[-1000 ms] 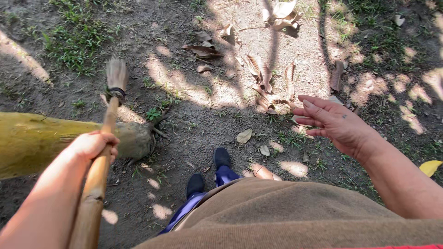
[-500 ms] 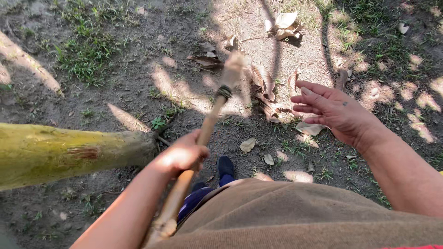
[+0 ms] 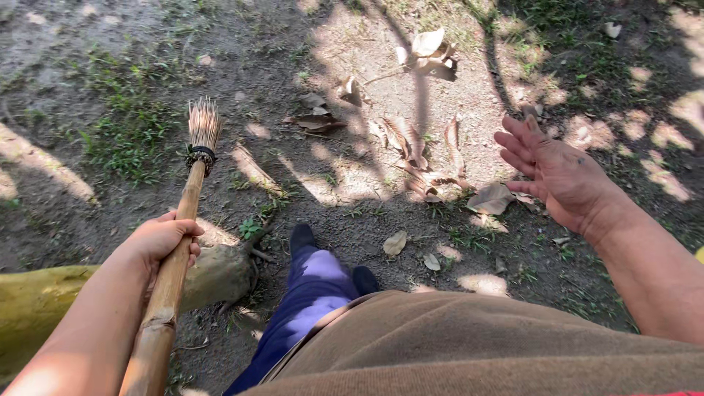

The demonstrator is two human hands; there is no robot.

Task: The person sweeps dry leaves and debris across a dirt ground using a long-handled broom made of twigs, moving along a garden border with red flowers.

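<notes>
The left hand (image 3: 163, 238) grips the broom (image 3: 180, 242), its shaft pointing forward, while the right hand (image 3: 561, 176) hangs spread and empty near dry leaves (image 3: 418, 150)

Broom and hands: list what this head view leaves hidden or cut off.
- Broom: handle's lower end cut off by the bottom edge; grip section hidden under the left hand.
- Right hand: palm faces away.
- Trunk: cut off at the left edge.

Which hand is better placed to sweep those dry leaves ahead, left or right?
Left, probably: the left hand grips the broom, bristles pointing forward. The right hand hangs open and empty over the dry leaves.
</notes>
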